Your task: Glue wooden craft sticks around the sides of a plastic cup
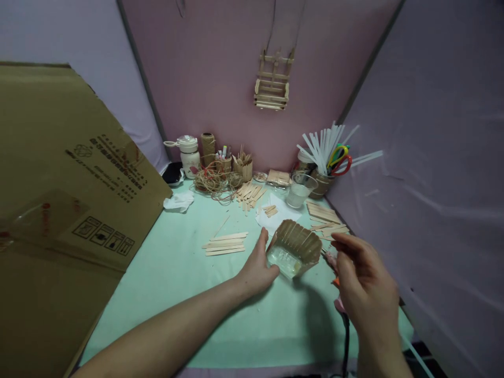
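My left hand grips the left side of a small container, its thumb at the near edge and fingers behind. Craft sticks stand side by side around the container's walls, and its clear bottom faces partly toward me, tilted. To its right my right hand is raised with bent fingers apart from the thumb, and I see nothing between them. Partly hidden behind that hand is a pink glue gun, its metal tip close to the container and its black cord running toward the front edge.
Loose craft sticks lie left of the container, with more sticks at right. Behind are a clear cup, tangled twine, a white bottle and a holder with glue sticks and scissors. A cardboard box stands left.
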The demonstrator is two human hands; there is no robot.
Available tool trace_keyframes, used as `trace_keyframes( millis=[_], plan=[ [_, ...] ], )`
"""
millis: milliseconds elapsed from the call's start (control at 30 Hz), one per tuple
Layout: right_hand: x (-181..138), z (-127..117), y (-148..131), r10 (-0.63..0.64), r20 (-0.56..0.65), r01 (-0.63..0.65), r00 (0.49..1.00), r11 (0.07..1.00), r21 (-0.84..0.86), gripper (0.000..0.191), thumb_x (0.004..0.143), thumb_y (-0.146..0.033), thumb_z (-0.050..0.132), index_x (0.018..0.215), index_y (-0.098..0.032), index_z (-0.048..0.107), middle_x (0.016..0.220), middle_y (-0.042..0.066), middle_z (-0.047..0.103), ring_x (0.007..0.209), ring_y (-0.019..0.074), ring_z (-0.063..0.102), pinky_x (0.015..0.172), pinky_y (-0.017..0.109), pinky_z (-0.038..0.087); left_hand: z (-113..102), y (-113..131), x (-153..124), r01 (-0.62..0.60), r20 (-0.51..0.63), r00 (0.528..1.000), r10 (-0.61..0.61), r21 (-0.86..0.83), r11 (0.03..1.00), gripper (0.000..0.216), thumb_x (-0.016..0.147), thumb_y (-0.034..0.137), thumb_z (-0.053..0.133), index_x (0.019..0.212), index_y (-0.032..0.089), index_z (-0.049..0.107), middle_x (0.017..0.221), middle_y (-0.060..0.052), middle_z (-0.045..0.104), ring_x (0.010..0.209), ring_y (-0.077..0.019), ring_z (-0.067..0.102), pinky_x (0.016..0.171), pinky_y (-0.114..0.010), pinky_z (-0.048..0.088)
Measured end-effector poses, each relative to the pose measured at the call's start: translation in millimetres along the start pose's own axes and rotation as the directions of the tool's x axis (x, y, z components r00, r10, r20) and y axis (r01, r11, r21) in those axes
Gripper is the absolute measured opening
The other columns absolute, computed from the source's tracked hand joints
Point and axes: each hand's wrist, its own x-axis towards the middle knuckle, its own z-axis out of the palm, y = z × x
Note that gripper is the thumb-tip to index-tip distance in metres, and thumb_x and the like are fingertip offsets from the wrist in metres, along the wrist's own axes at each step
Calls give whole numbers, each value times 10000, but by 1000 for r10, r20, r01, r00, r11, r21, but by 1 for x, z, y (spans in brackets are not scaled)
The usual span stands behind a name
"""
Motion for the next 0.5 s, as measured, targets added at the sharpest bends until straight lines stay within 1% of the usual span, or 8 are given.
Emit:
trace_keyframes(
  millis=[33,67,100,167,233,300,367,500],
  plan=[
    [-11,3,12,74,-66,-70,995,996,60,321,853,-299,543,1153,-226,628,1172,95,664,1067,243,646,939,412,511,1,-3,1,-10,-4,1000,10,-27,1000,1078,679,102,581,1581,138,-9,1658,-170,130,1533,-289,168,1263,-471,150],
    [-20,7,25,149,-82,-138,985,982,126,366,821,-302,566,1176,-220,609,1193,104,650,1073,252,646,952,436,514,2,-6,2,-21,-6,1000,20,-49,999,1075,685,103,577,1580,139,-17,1657,-173,134,1531,-284,176,1261,-470,158],
    [-29,13,37,210,-51,-198,976,963,185,435,793,-306,580,1218,-215,582,1239,116,630,1098,266,642,971,464,511,2,-7,2,-28,-7,1000,28,-64,998,1073,689,103,573,1579,139,-24,1657,-174,134,1530,-280,183,1261,-468,163],
    [-42,25,58,265,11,-259,964,931,258,583,748,-293,591,1321,-213,517,1384,136,542,1266,290,555,1051,487,471,3,-8,2,-36,-3,999,36,-66,997,1068,692,106,566,1578,131,-29,1657,-174,130,1531,-276,183,1262,-462,163],
    [-47,35,71,259,127,-285,958,914,289,726,715,-258,596,1422,-237,429,1510,123,428,1388,283,449,1121,478,415,3,-5,1,-40,8,999,40,-36,999,1063,689,116,563,1577,106,-21,1658,-177,124,1532,-279,176,1264,-457,158],
    [-46,41,75,219,261,-294,940,909,296,829,699,-221,598,1487,-272,344,1564,96,371,1428,260,407,1166,457,357,2,0,-1,-46,18,999,46,8,999,1062,685,127,565,1575,84,-11,1655,-183,133,1531,-288,177,1265,-460,152],
    [-42,44,76,179,349,-284,920,918,278,880,701,-208,613,1515,-293,290,1574,85,369,1434,245,402,1189,452,310,1,6,-3,-54,30,998,53,44,998,1072,677,132,570,1575,74,-13,1650,-187,155,1527,-296,186,1265,-466,145],
    [-33,45,78,138,400,-243,906,944,224,847,736,-264,674,1501,-277,310,1514,112,454,1385,262,456,1178,487,306,0,15,-5,-55,72,996,49,77,996,1098,663,129,581,1572,61,-32,1644,-193,175,1527,-303,184,1262,-464,155]
  ],
)
